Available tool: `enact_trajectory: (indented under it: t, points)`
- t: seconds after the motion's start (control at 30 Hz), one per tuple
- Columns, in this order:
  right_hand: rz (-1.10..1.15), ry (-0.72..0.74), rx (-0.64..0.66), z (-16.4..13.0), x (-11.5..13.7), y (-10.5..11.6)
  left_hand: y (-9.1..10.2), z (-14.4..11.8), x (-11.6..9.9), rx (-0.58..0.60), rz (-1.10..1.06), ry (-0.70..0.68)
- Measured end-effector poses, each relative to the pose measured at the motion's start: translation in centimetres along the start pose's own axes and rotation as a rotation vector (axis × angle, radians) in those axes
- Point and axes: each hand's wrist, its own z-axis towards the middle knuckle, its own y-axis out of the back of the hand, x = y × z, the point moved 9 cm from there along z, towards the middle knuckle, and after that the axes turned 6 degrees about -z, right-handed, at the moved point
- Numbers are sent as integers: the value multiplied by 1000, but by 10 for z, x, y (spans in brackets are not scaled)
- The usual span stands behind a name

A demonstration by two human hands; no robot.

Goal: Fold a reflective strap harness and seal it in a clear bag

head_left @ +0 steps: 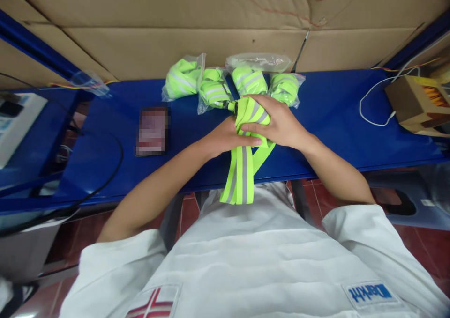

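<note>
Neon-yellow reflective strap (246,144) sits bundled between both hands above the near edge of the blue table (333,116), its loose end with a grey stripe hanging down over that edge toward the white coat. The left hand (225,137) cups the bundle from below with fingers curled around it; the right hand (279,123) lies over the top, fingers closed on the folds. Just beyond the strap, four bagged rolls (214,88) of the same material lie in a row. Left of the strap rests a small dark card (152,130). Far right of it stands a cardboard box (416,102) with a white cable (372,93).
</note>
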Motion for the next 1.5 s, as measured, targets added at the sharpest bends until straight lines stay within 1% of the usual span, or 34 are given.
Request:
enact_trajectory:
  t: [0.07,0.17,0.23,0.33,0.43,0.5,0.57,0.67,0.77,0.87,0.93,1.0,1.03,1.1,1.13,1.2,1.27,1.4,1.43,1.5]
  points:
    - [28,-12,-40,1,2,6,0,-1,7,-44,-104,75]
    - [68,-41,-97,1,3,16,-1,-3,5,-74,-158,94]
    - [107,-80,-128,0,-1,22,-4,-4,3,-61,-144,110]
    - [214,-151,-199,-2,-14,33,-14,-6,4,10,-69,154]
    - [303,-184,-286,-3,-25,47,-21,-8,-2,48,-14,110]
    - [304,-180,-312,-3,-27,53,-19,-9,-9,24,26,62]
    - [275,-175,-312,-2,-25,56,-12,-9,-15,-15,38,20]
    - [201,-121,-332,-3,-13,59,-6,-9,-19,-21,-92,-6]
    - [139,-52,-355,-6,-1,57,-11,-8,-13,27,-182,18]
    - [114,-47,-331,-8,3,46,-33,-10,-5,170,-152,32]
    - [87,-13,-343,-9,6,45,-45,-12,1,230,-155,53]
    - [62,12,-383,-9,6,50,-46,-12,4,224,-168,70]
    - [60,1,-400,-9,4,54,-44,-12,4,218,-156,71]
    - [85,-70,-404,-6,-7,61,-38,-11,1,229,-94,74]
    - [119,-114,-384,-5,-14,62,-35,-11,0,251,-64,86]
    - [231,-188,-302,-2,-25,59,-32,-12,-1,320,-25,127]
    - [382,-252,-172,-1,-31,46,-32,-13,-2,384,0,150]
    - [712,-375,177,-6,-30,7,-38,-19,-12,485,94,90]
    - [773,-390,239,-8,-27,1,-41,-21,-15,502,117,68]
    - [841,-401,295,-9,-26,-6,-43,-24,-21,516,169,24]
